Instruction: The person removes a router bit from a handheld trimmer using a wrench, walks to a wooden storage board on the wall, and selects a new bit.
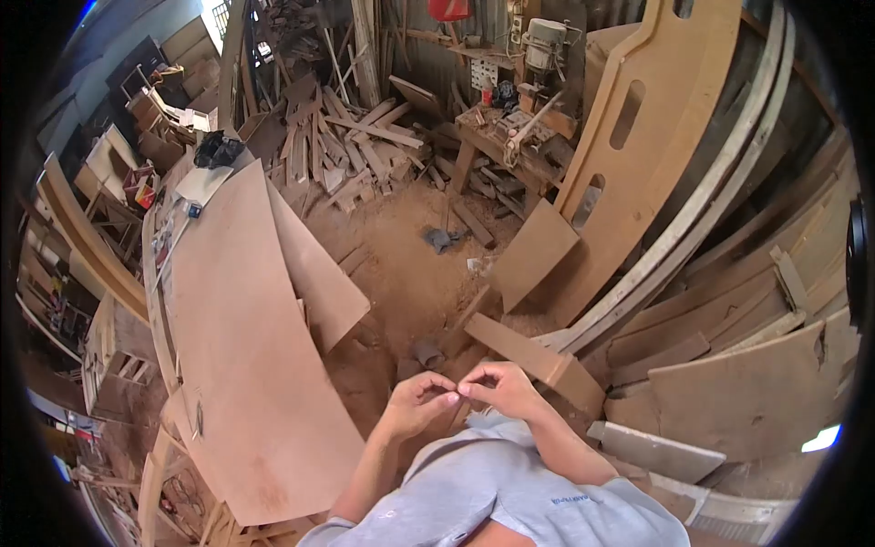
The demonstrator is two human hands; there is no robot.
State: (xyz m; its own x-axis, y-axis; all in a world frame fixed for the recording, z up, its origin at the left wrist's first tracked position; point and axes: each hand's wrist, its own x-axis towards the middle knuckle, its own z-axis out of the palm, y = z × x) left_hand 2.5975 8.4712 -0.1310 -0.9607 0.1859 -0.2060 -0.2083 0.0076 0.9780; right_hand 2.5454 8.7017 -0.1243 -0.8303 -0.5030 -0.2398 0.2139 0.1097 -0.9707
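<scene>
My left hand [419,403] and my right hand [501,388] meet in front of my light blue shirt [492,469], fingertips almost touching. Thumb and forefinger of each are pinched together. Whatever lies between the fingertips, if anything, is too small to make out. Left of my left hand, a large thin plywood sheet [246,337] lies across a bench, with a small metal tool [200,417] near its left edge. A long wooden box-like piece [538,360] is close to my right hand.
Scrap wood [337,146] is heaped at the back. A drill press [545,46] stands by a cluttered workbench [501,146]. A large slotted wooden panel [656,118] and curved boards [711,201] lean on the right. Sawdust covers the floor [392,242], where a dark cloth [440,239] lies.
</scene>
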